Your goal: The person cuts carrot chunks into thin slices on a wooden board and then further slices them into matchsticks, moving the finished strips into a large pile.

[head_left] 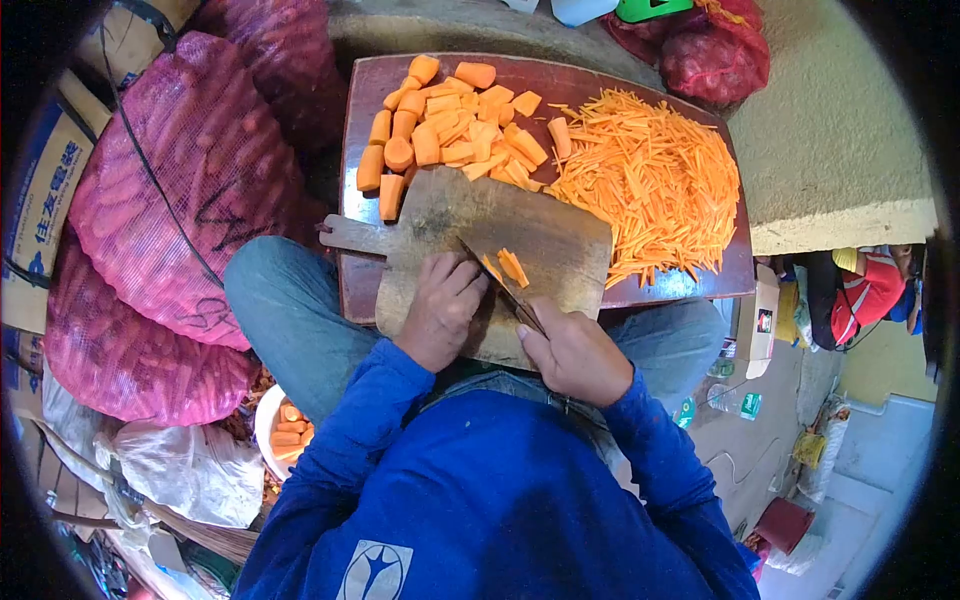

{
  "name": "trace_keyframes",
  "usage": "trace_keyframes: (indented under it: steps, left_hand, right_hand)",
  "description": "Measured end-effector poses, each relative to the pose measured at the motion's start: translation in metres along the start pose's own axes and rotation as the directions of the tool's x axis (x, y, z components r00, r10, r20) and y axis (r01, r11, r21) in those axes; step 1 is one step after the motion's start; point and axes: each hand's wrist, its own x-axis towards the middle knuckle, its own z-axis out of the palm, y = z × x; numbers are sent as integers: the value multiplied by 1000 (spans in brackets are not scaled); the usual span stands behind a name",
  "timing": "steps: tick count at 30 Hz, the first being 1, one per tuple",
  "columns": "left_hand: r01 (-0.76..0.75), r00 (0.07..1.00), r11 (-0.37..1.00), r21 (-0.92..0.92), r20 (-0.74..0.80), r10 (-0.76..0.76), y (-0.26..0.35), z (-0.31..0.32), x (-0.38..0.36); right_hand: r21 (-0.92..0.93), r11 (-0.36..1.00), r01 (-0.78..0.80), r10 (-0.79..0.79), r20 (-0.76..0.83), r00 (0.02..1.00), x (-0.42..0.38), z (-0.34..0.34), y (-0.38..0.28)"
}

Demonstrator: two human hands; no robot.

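Observation:
A worn wooden cutting board (560,235) with a handle lies across my lap and the table edge. My right hand (578,350) is closed round the handle of a knife (520,306), its blade slanting up and left across the board. Left of the blade, my left hand (440,305) presses on the board with curled fingers; whatever lies under them is hidden. Several thin carrot slices (513,268) rest along the blade's right side. Beyond the board, the dark red tabletop (360,265) carries carrot chunks (440,125) at left and a heap of carrot sticks (650,190) at right.
Big pink mesh sacks (180,190) of carrots crowd my left side. A white bucket (265,430) with carrot pieces stands by my left leg. A red mesh bag (715,60) sits at the back. Plastic bottles (735,402) and a person in red (880,295) are at right.

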Motion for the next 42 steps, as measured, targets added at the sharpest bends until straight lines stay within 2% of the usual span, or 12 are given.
trace_keyframes:
  steps: [2, 8, 17, 20, 23, 25, 28, 30, 32, 36, 38, 42]
  left_hand:
    - [-4, 1000, 1000, 4, -18, 4, 0, 2, 2]
    - [35, 999, 999, 18, -24, -35, 1, 3, 0]
    - [30, 999, 999, 38, 10, -31, -2, 6, -3]
    - [36, 999, 999, 33, 13, -36, 1, 5, -1]
    - [41, 999, 999, 4, -12, -41, -1, 4, 1]
    - [32, 999, 999, -27, -35, -33, -3, 7, -3]
    - [110, 967, 977, -183, -209, -148, 0, 7, 5]
    - [323, 858, 878, -354, -282, -430, 7, -1, 9]
    - [322, 838, 864, -387, -309, -450, 0, 1, 6]
    - [342, 829, 865, -368, -315, -462, 1, 2, 7]
    - [372, 871, 874, -313, -208, -445, 3, 1, 9]
    - [304, 928, 939, -159, -174, -330, 5, -1, 13]
  right_hand:
    - [-47, 999, 4, -4, 5, 1000, 2, -1, 3]
    - [207, 974, 89, -72, -87, 994, -3, 0, 2]
    - [-50, 998, 46, -48, -55, 997, 3, 8, 6]
    - [-5, 999, 48, -48, -77, 996, 2, 8, 14]
    - [206, 967, 146, -118, -145, 982, 0, 3, 17]
    - [306, 949, 74, -12, -200, 980, -7, -3, 10]
    - [296, 953, 69, -4, -214, 977, -7, -4, 12]
    - [302, 953, 29, 24, -171, 985, -11, 2, 9]
    - [334, 912, 236, -177, -197, 964, -10, 17, 17]
    - [251, 959, 131, -94, -153, 984, -9, 2, 30]
    - [201, 973, 118, -81, -186, 979, -7, -13, 49]
    - [71, 995, 65, -36, -360, 932, 6, -58, 89]
